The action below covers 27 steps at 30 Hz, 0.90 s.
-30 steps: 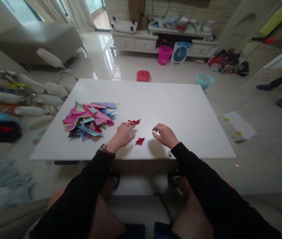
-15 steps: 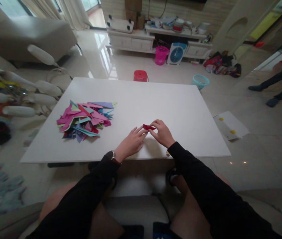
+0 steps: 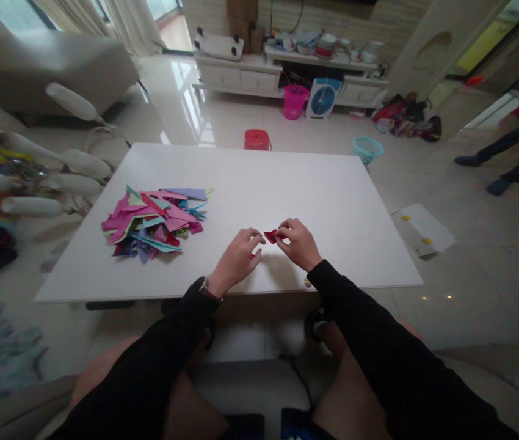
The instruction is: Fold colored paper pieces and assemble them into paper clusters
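Between the thumb and fingers of my right hand [image 3: 300, 243] a small red folded paper [image 3: 270, 236] is pinched, just above the white table [image 3: 250, 177]. My left hand [image 3: 237, 255] is beside the paper's left end, thumb and fingers apart, with a small gap to the paper. A small red bit [image 3: 253, 256] shows by the left thumb; whether it lies on the table or touches the hand, I cannot tell. To the left lies a pile of folded coloured papers [image 3: 154, 223] in pink, purple, blue, green and red.
A small sticker-like spot [image 3: 308, 283] is at the table's near edge. Beyond the table stand a red stool [image 3: 256, 139], a pink basket [image 3: 295, 101] and a light-blue basket [image 3: 367, 148]. White lamp arms [image 3: 71, 102] are at the left. A person's legs [image 3: 511, 150] show at the right.
My left hand has come off the red paper and its thumb has opened downward. The right hand keeps hold of the paper, which is now turned to another angle.
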Available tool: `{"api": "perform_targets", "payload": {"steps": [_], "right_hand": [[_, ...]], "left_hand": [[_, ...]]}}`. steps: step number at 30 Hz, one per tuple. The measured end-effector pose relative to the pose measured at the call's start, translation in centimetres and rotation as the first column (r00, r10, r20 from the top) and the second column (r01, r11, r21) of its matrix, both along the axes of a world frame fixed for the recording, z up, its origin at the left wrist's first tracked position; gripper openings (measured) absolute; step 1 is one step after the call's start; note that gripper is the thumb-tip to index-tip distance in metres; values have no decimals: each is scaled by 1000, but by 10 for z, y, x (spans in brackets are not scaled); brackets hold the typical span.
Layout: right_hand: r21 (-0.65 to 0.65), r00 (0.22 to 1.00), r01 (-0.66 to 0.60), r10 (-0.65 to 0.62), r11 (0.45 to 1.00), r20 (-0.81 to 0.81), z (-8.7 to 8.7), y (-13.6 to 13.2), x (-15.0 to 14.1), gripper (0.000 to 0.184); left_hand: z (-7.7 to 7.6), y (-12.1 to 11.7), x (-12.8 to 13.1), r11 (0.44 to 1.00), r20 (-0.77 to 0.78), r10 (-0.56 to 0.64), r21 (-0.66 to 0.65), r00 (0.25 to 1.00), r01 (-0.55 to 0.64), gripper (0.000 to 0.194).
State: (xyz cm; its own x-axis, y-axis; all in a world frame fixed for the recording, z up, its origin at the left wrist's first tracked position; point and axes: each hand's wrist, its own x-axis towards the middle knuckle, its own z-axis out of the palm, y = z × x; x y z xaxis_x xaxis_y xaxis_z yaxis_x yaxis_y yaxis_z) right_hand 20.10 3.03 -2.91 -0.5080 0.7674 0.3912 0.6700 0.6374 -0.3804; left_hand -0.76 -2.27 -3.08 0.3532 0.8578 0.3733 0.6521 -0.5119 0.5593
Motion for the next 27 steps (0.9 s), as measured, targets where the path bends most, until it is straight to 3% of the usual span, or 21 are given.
{"api": "perform_targets", "payload": {"steps": [2,4,6,9,15,23,27], "right_hand": [[30,999,-26,25,999,24,1,-1,-1,11],[59,997,-65,62,996,52,3,-3,-2,11],[86,992,-107,101,991,71,3,-5,-4,11],[110,988,-142,135,984,72,2,-7,-7,12],[68,991,-129,127,989,40,0,-7,-8,13],[-86,983,-89,74,992,-166,8,-8,-6,15],[-119,970,-90,60,989,-235,7,-6,-4,7]], "left_hand": [[-1,4,1,986,183,141,-109,973,-122,13],[-2,7,2,944,347,251,-293,904,-149,14],[-4,10,2,882,454,319,-464,832,-86,22],[-5,12,2,810,561,354,-584,749,55,27],[-1,11,2,754,655,425,-638,625,156,31],[-3,14,-3,764,657,453,-635,603,117,33],[-3,15,-4,758,671,463,-638,579,133,32]]}}
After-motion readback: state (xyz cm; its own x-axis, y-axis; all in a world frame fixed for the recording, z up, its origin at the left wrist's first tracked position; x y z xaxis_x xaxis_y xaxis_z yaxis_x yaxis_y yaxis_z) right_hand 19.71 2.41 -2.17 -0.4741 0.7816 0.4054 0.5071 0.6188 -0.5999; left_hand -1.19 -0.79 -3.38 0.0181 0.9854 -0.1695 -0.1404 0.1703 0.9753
